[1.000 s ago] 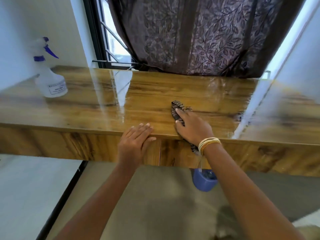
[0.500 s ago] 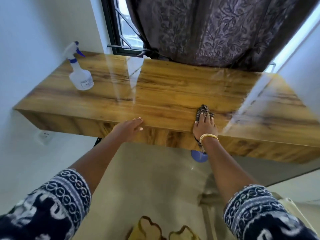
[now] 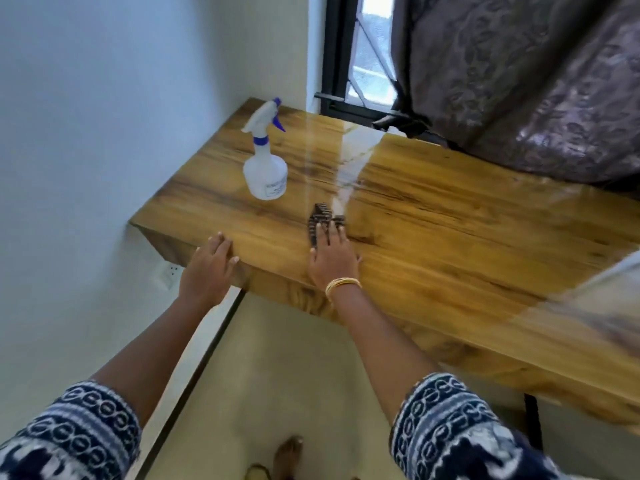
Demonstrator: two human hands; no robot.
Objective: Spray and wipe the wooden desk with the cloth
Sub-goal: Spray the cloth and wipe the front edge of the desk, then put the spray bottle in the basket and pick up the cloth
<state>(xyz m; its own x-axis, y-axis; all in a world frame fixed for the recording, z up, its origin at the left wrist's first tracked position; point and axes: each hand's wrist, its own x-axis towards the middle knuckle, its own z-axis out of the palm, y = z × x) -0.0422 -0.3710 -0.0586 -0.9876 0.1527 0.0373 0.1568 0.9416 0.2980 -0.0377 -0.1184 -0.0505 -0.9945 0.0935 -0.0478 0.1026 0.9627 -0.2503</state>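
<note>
Now keep your right hand (image 3: 333, 258) flat on the dark striped cloth (image 3: 320, 220), fingers straight, near the glossy wooden desk's (image 3: 450, 244) front edge; your open left hand (image 3: 207, 268) braces there. Overlap strokes toward the white spray bottle (image 3: 265, 168).

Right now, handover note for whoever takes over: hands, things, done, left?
Left hand: open, flat fingers resting on the front edge of the glossy wooden desk, holding nothing.
Right hand: open, straight fingers pressing the dark striped cloth onto the desk top near the front edge.
White plastic spray bottle with blue trigger: upright at the desk's left back corner, untouched, apart from the cloth.
Done: wiping under way; whether spray is on the surface cannot be told from the glare.
Left: probably wipe the rest of the top.
</note>
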